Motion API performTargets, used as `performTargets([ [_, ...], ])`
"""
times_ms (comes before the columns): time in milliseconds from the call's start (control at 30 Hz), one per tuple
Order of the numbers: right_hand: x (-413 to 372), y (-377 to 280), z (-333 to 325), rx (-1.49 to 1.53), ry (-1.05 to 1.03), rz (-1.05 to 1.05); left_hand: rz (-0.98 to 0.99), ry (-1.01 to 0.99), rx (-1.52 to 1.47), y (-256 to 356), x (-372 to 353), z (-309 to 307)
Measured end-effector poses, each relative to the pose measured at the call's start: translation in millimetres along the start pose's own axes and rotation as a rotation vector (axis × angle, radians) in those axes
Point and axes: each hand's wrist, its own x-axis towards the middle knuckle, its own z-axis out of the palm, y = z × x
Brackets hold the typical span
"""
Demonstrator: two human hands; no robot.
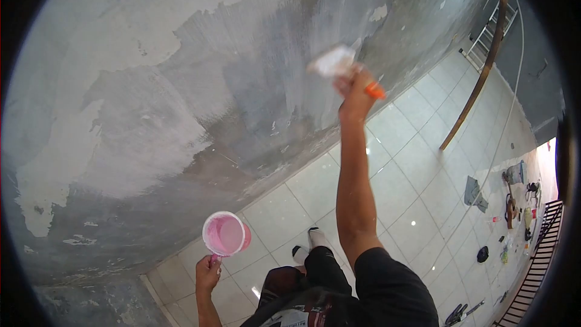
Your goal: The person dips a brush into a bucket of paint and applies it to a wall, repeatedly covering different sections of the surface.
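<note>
My right hand (pixel 356 88) is closed round the orange handle of a wide paintbrush (pixel 334 62), its pale bristles smeared by motion and close to the wall. The grey wall (pixel 254 85) carries whitish patches and streaks. Lower down, my left hand (pixel 207 274) grips the handle of a pink dipper (pixel 227 234), whose open top faces me. Pinkish-white liquid shows inside it, and white residue coats its rim.
Pale tiles cover the floor (pixel 411 169). A long wooden pole (pixel 475 94) leans at the right, near a ladder (pixel 487 39) and a thin hanging cable (pixel 517 79). A grey cloth (pixel 475 194) and several scattered items lie by a dark metal grille (pixel 538 260).
</note>
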Motion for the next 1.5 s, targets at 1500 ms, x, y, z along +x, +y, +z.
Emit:
performTargets([
  [1500,-73,-3,17,-0.099,0.122,0.231,0.074,0.006,-0.042,15,19,-23],
])
